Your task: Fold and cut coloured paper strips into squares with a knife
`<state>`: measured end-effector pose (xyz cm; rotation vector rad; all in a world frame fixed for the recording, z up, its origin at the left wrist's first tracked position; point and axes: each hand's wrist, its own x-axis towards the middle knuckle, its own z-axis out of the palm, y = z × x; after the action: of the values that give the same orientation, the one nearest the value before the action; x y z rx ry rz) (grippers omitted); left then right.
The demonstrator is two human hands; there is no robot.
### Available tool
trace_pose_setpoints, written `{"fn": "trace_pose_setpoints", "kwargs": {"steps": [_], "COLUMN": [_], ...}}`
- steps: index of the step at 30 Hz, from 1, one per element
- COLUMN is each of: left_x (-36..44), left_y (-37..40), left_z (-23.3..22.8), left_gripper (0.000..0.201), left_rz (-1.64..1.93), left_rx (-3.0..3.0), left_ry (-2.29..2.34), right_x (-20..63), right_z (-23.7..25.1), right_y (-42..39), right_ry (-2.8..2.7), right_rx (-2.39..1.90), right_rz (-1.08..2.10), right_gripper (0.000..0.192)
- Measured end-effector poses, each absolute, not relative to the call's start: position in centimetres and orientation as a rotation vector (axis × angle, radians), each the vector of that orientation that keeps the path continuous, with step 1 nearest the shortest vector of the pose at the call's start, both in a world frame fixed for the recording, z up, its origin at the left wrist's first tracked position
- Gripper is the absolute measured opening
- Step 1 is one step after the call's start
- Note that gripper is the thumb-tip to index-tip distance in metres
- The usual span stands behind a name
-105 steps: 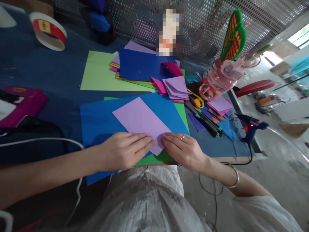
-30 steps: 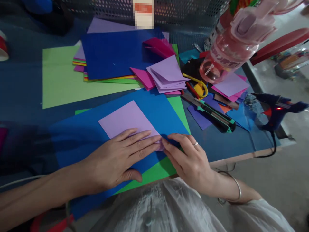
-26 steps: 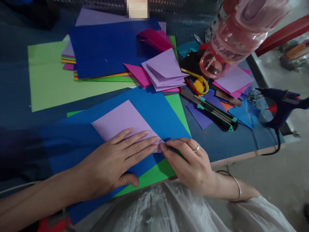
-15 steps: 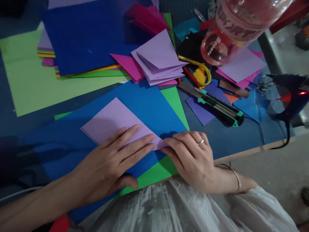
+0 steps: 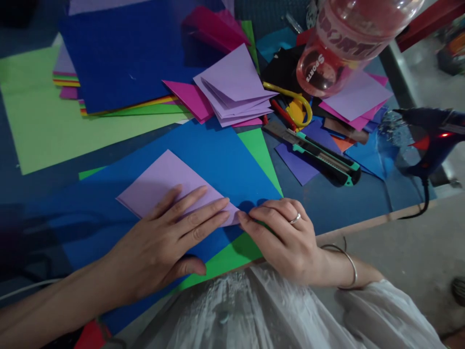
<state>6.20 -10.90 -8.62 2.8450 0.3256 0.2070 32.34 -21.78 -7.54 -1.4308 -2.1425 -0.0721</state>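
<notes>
Here my left hand (image 5: pixel 163 242) lies flat, fingers spread, pinning the folded lilac paper rectangle (image 5: pixel 165 182) while right hand (image 5: pixel 286 237) fingers pinch its corner; press outward evenly for a sharp crease.

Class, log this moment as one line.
left hand: flat on lilac paper | right hand: fingertips at its corner | underneath: blue sheet

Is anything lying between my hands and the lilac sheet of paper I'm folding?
Nothing visible does. The left hand lies flat on the lilac paper sheet, and the right hand has its fingertips at the sheet's near corner, over the blue paper.
</notes>
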Motion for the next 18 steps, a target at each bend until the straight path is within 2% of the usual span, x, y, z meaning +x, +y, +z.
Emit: {"fn": "trace_pose_setpoints", "kwargs": {"steps": [12, 18], "left_x": [6.20, 6.16], "left_y": [-11.13, -11.14], "left_z": [-8.87, -8.77], "left_gripper": [0.080, 0.077], "left_rz": [0.174, 0.182], "left_rx": [2.856, 2.860], "left_ry": [0.347, 0.327], "right_x": [32.24, 31.96], "right_z": [-8.03, -8.00], "right_y": [-22.30, -22.49], "right_ry": [-2.168, -2.187], "right_rx": [-1.371, -1.359], "right_rz": [-0.074, -0.121], "right_gripper": [0.011, 0.019]}}
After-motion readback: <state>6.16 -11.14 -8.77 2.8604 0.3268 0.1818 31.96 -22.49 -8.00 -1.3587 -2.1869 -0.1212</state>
